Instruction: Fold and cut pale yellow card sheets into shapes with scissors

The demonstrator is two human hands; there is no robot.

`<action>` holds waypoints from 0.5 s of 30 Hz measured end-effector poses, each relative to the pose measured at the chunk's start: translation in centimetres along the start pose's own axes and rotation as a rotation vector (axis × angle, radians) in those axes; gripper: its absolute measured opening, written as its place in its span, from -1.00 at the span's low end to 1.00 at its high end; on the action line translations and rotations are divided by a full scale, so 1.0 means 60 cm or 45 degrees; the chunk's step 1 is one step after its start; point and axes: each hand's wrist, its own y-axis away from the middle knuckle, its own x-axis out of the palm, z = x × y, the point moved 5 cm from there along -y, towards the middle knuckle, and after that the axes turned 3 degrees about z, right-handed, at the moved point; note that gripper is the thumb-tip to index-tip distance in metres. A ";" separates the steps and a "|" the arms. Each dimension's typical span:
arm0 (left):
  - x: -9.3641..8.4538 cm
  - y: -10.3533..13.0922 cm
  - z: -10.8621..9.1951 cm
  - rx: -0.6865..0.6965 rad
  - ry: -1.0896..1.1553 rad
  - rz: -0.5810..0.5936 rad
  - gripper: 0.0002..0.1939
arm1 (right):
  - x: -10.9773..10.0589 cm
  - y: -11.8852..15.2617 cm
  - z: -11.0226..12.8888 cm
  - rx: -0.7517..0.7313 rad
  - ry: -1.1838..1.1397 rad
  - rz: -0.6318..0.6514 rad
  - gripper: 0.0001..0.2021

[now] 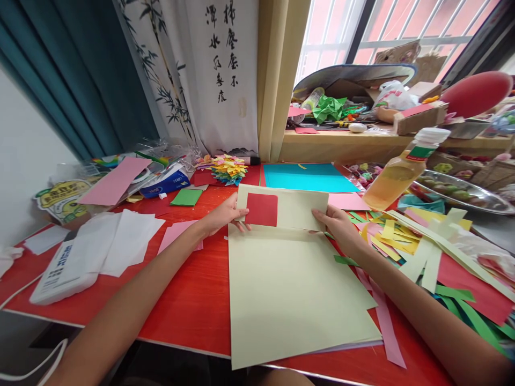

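A pale cream paper strip (pixel 301 210) is held up between both hands, above a large cream sheet (pixel 298 295) lying at the table's front edge. Against the strip's left part lies a red paper square (pixel 262 209). My left hand (pixel 227 215) pinches the strip's left end beside the red square, thumb in front and fingers partly behind. The right end is gripped by my right hand (pixel 333 221), its thumb on the front face. The strip's lower edge overlaps the top of the large sheet.
Coloured paper strips (pixel 390 236) and a tilted bottle (pixel 396 177) are at the right. Blue sheets (pixel 308 177) and a folded-paper cluster (pixel 228 169) lie behind. At the left are a green pad (pixel 187 197), white tissues (pixel 131 241) and a pink sheet (pixel 116 181).
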 end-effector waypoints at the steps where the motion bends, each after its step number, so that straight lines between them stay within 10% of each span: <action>1: -0.004 -0.002 -0.001 0.042 0.003 -0.044 -0.59 | -0.002 -0.001 0.003 -0.044 -0.004 -0.013 -0.75; 15: -0.021 -0.016 0.029 0.066 0.130 -0.138 -0.54 | 0.009 -0.002 -0.002 -0.131 -0.063 0.105 -0.66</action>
